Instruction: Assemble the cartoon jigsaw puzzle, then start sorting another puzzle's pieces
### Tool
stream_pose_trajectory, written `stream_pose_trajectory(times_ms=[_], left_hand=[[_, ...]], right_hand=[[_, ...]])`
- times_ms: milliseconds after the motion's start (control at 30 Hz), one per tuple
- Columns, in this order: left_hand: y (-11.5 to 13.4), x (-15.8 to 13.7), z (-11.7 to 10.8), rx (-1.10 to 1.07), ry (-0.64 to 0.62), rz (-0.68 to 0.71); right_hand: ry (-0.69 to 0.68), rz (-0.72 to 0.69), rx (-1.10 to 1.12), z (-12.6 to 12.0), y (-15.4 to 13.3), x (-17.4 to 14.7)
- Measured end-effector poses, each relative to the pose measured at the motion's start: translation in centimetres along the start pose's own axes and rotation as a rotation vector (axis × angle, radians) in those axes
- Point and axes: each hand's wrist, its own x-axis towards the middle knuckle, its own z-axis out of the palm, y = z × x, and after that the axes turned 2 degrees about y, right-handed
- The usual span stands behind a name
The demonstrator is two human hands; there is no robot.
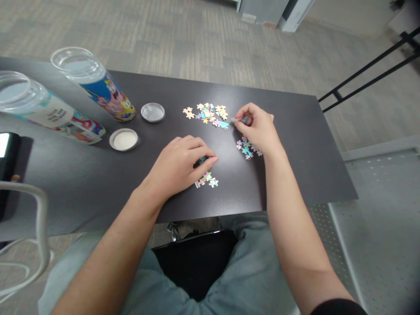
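Observation:
Between the thumb and fingertips of my right hand [259, 129] is a small jigsaw puzzle piece [233, 120]. That hand is at the right end of a loose pile of puzzle pieces [207, 114], some colourful, some plain beige. Just below its palm lies a second cluster of puzzle pieces [246, 148], pink and teal, partly covered by the wrist. My left hand [182, 164] is curled, thumb and index tips together, over a third small group of pieces [206, 179]. A bit of teal shows in the gap of those fingers; whether it is held there is hidden.
Two clear-topped printed canisters, one blue with cartoon figures [111, 96] and one pale [62, 116], stand at the left. Beside them lie two round lids [152, 112] [124, 139]. A black device [8, 162] and a white cable [41, 210] are at the dark table's [302, 144] far left.

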Motion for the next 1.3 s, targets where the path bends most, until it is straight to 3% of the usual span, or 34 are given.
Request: stream_pose_trajectory(times_ms=[133,500,800,933,1000,1067,1200,1300], left_hand=[[-0.1,-0.1,-0.1,-0.006,0.001,0.001],[0.1,0.1,-0.2,-0.019,-0.008,-0.016],[0.2,0.1,-0.2,0.020,0.044,-0.058],[0.3,0.2,-0.3,0.047,0.076,-0.125],[0.4,0.2,-0.5,0.050,0.093,-0.176],[0.4,0.2,-0.6,0.042,0.107,-0.214],[0.3,0.1,-0.4,0.024,0.066,-0.191],[0.3,-0.1,0.1,0.049,-0.020,-0.117]], right_hand=[[0.035,0.056,0.020,-0.8,-0.3,-0.5],[-0.105,0.006,0.047,-0.2,-1.5,-0.4],[-0.119,-0.037,0.426,0.5,-1.5,-0.8],[-0.234,-0.011,0.521,-0.3,-2.0,-1.2],[-0.341,-0.012,0.503,-0.7,-2.6,-1.5],[-0.349,-0.040,0.410,-0.9,-3.0,-1.7],[-0.127,-0.035,0.097,-0.2,-3.2,-1.6],[-0.064,0.001,0.016,0.7,-3.0,-1.5]])
